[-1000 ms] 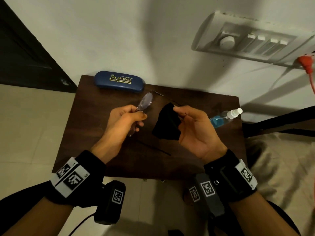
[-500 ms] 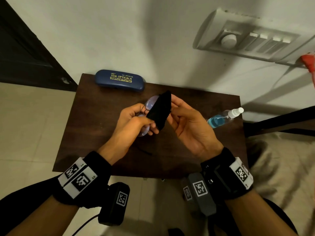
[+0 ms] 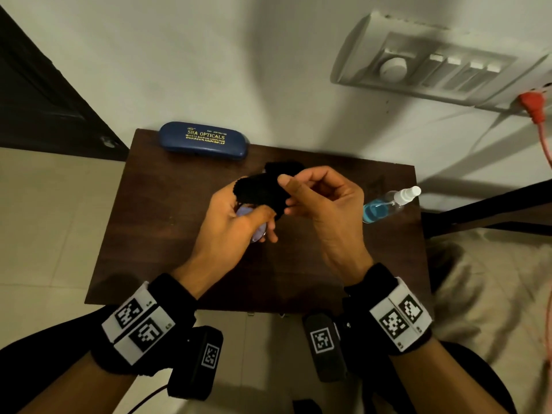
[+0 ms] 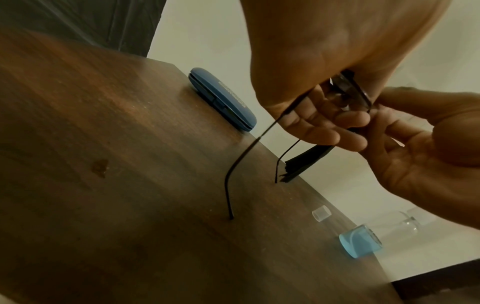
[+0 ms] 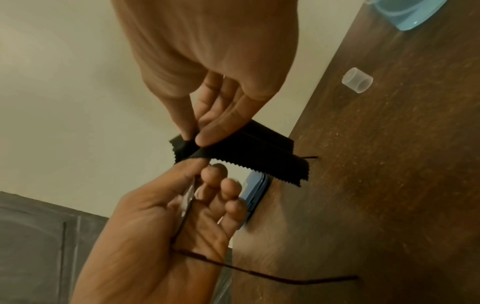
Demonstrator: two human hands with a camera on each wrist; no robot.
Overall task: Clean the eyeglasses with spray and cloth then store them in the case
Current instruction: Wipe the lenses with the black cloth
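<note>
L hand (image 3: 236, 222) fingers clamped on glasses (image 4: 348, 92), held above bench (image 3: 167, 234). R hand (image 3: 325, 204) pinches cloth (image 5: 249, 152) against lens. Case (image 3: 203, 140) closed at rear; spray (image 3: 388, 203) on its side, right.

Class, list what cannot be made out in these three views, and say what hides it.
- Eyeglasses lenses, head view: mostly covered by the left hand and black cloth.
- Case, right wrist view: mostly behind the fingers and cloth.
- Spray bottle, right wrist view: cut off by the top edge.

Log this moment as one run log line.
left hand: holds eyeglasses | right hand: pinches cloth | case: closed
</note>
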